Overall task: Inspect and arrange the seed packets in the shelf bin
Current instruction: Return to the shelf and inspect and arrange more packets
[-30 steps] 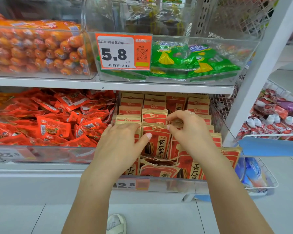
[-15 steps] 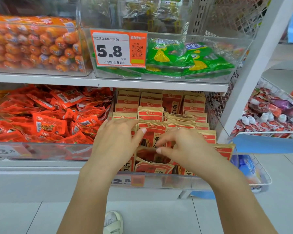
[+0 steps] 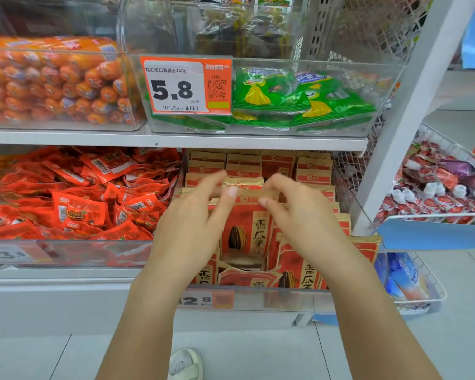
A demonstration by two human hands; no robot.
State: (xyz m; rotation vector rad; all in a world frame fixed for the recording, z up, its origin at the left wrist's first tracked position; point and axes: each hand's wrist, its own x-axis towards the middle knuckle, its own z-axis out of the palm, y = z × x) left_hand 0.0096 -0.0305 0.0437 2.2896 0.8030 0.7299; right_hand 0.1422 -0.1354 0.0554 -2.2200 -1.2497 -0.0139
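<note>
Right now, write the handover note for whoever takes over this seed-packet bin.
Left hand: over the bin's left side, fingers blurred, so its grip cannot be told.
Right hand: fingers curled at the top edge of the upright middle packet; blur hides whether it pinches it.
Seed packets: back rows stand tidy in the clear bin.
Left to do: front packets lie tilted and overlapping; stand them straight.

The seed packets [image 3: 247,229] before me are red and kraft-brown, printed with a black striped seed. The snack packs [image 3: 80,204] beside them are bright orange-red. Above sit green bags [image 3: 299,97] with yellow shapes and an orange-and-white price tag [image 3: 185,85].
</note>
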